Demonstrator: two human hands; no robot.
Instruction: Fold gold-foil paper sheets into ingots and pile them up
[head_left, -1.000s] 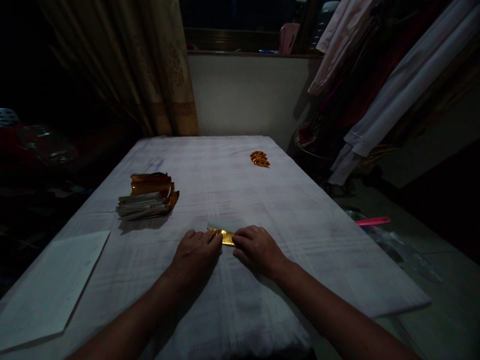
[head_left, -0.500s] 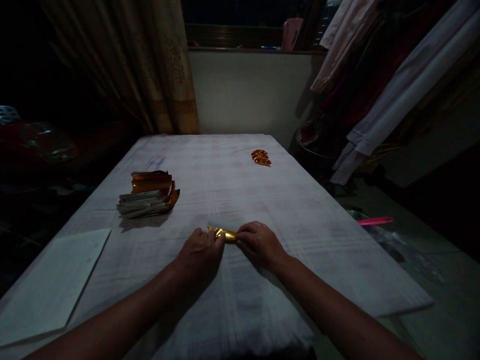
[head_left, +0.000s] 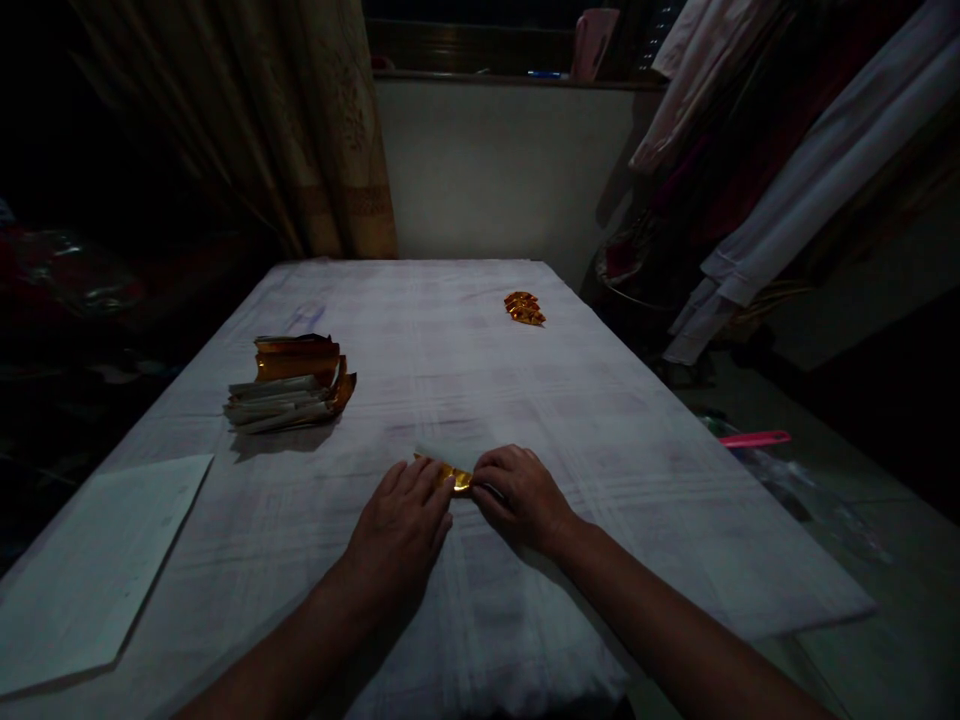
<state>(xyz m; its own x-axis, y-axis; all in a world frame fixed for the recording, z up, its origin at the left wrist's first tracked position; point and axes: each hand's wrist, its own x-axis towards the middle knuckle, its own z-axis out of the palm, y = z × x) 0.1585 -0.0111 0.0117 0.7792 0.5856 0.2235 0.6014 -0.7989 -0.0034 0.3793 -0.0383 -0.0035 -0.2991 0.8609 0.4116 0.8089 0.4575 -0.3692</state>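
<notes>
A small strip of shiny gold foil paper [head_left: 460, 482], folded narrow, lies on the cloth-covered table in front of me. The stretched fingers of my left hand [head_left: 405, 515] lie flat over its left part and press it down, hiding some of it. Closed in a pinch, my right hand [head_left: 521, 495] grips the strip's right end. A pale edge of the paper shows behind the fingers. To the left stands a stack of gold foil paper sheets [head_left: 289, 395], grey on their backs. Several folded gold pieces [head_left: 525, 308] sit together at the far right of the table.
A white sheet [head_left: 105, 560] lies along the table's left edge. The table [head_left: 420, 330] wears a pale checked cloth. Beyond it are a curtain [head_left: 330, 150], a sill with a pink mug [head_left: 592, 45], and hanging clothes [head_left: 810, 150] at right. Something pink [head_left: 754, 439] shows beside the right edge.
My left hand has gone from a pinch on the foil strip to flat, stretched fingers over it. My right hand keeps its hold at the right end. The view has tilted slightly.
</notes>
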